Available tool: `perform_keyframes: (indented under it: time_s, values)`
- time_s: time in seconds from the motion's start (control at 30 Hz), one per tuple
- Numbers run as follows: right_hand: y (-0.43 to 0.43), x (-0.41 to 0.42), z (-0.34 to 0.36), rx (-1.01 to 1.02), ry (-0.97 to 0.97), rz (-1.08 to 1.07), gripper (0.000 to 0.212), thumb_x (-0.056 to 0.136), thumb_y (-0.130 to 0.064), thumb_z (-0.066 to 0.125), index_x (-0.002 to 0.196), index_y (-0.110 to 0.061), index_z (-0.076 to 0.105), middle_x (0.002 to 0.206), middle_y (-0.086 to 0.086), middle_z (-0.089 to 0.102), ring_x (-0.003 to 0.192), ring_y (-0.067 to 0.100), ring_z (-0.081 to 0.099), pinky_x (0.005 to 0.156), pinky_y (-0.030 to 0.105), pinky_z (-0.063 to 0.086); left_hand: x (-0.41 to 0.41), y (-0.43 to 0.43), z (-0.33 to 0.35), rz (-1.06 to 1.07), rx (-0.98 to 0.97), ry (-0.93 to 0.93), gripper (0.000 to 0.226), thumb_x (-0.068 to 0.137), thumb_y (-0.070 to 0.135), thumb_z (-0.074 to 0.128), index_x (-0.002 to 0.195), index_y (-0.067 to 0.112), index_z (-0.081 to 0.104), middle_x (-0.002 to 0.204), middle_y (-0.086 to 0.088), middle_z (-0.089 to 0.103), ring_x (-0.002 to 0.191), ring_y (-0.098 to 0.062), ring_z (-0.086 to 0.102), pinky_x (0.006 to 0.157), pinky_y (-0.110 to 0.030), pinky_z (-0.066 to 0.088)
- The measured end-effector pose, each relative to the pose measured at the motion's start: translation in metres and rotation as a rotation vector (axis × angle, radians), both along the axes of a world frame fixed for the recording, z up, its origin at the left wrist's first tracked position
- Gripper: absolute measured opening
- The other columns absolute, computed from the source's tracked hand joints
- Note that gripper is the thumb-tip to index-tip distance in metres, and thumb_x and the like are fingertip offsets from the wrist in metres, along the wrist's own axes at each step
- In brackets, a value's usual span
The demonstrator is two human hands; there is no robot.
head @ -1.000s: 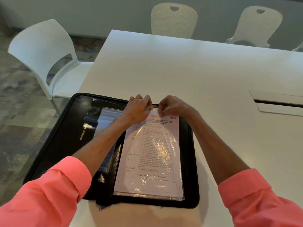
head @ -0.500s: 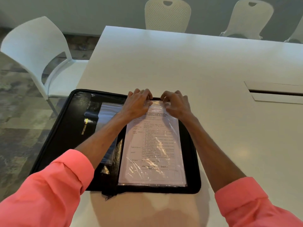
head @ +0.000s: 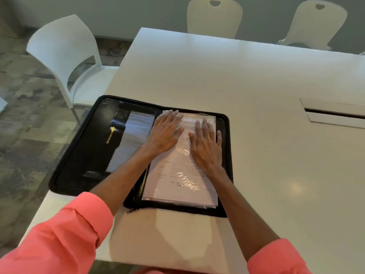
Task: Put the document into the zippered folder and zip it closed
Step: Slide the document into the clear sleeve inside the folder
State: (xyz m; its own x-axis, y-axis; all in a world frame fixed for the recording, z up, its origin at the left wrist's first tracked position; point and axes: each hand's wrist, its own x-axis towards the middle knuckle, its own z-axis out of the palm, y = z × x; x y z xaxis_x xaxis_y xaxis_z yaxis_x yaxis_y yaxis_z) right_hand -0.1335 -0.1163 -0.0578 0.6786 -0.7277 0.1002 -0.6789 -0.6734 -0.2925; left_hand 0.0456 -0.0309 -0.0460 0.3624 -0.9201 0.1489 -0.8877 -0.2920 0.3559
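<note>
A black zippered folder point(head: 87, 149) lies unzipped and spread flat on the near left part of the white table, its left half hanging over the table's edge. The printed document point(head: 177, 184), inside a shiny clear sleeve, lies flat on the folder's right half. My left hand point(head: 166, 131) rests palm down on the upper left of the document, fingers spread. My right hand point(head: 205, 143) lies flat beside it on the upper right of the page. Neither hand grips anything. More clear sleeves point(head: 130, 139) show on the folder's left half.
The white table point(head: 256, 95) stretches far and right, with a cable hatch point(head: 335, 115) at the right. A white chair point(head: 65, 56) stands left of the table; two more chairs point(head: 215, 16) stand behind the far edge. Tiled floor lies at left.
Both hands have let go of the sleeve's top edge, opened out and slid back onto the page, now pressing flat. The document lies lower and flatter in the folder's right half.
</note>
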Motion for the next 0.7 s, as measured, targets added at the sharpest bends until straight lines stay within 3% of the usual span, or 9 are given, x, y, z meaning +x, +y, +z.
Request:
perform_keyframes:
  time_s: [0.2, 0.37, 0.53, 0.7]
  values:
    - [-0.005, 0.008, 0.003, 0.019, 0.012, 0.056, 0.068, 0.115, -0.056, 0.015, 0.172, -0.021, 0.022, 0.182, 0.008, 0.016, 0.169, 0.025, 0.01, 0.135, 0.061, 0.001, -0.016, 0.04, 0.002, 0.082, 0.09, 0.008, 0.068, 0.115, 0.049, 0.035, 0.172, 0.016, 0.019, 0.18, -0.006, 0.014, 0.167, -0.023, 0.004, 0.136, -0.049, 0.004]
    - [0.026, 0.031, 0.018, 0.01, -0.034, 0.145, 0.065, 0.115, -0.054, 0.019, 0.172, -0.021, 0.022, 0.182, 0.007, 0.014, 0.169, 0.023, 0.008, 0.135, 0.06, -0.002, -0.002, 0.084, 0.017, 0.239, 0.038, -0.042, 0.068, 0.113, 0.047, 0.04, 0.17, 0.015, 0.023, 0.179, -0.008, 0.017, 0.167, -0.025, 0.006, 0.134, -0.049, 0.0]
    - [0.081, 0.077, 0.031, 0.085, -0.084, 0.408, 0.063, 0.117, -0.05, 0.027, 0.173, -0.024, 0.019, 0.184, 0.004, 0.003, 0.17, 0.022, 0.0, 0.136, 0.057, -0.002, 0.044, 0.142, 0.038, 0.526, -0.01, -0.128, 0.062, 0.111, 0.047, 0.042, 0.165, 0.015, 0.037, 0.175, -0.013, 0.027, 0.165, -0.029, 0.016, 0.134, -0.053, 0.011]
    - [0.125, 0.117, 0.023, 0.127, -0.067, 0.549, 0.067, 0.114, -0.056, 0.021, 0.174, -0.029, 0.009, 0.183, 0.0, -0.014, 0.168, 0.018, -0.014, 0.135, 0.055, -0.009, 0.08, 0.201, 0.053, 0.769, 0.047, -0.052, 0.061, 0.109, 0.046, 0.047, 0.156, 0.008, 0.045, 0.164, -0.021, 0.042, 0.155, -0.039, 0.036, 0.128, -0.059, 0.025]
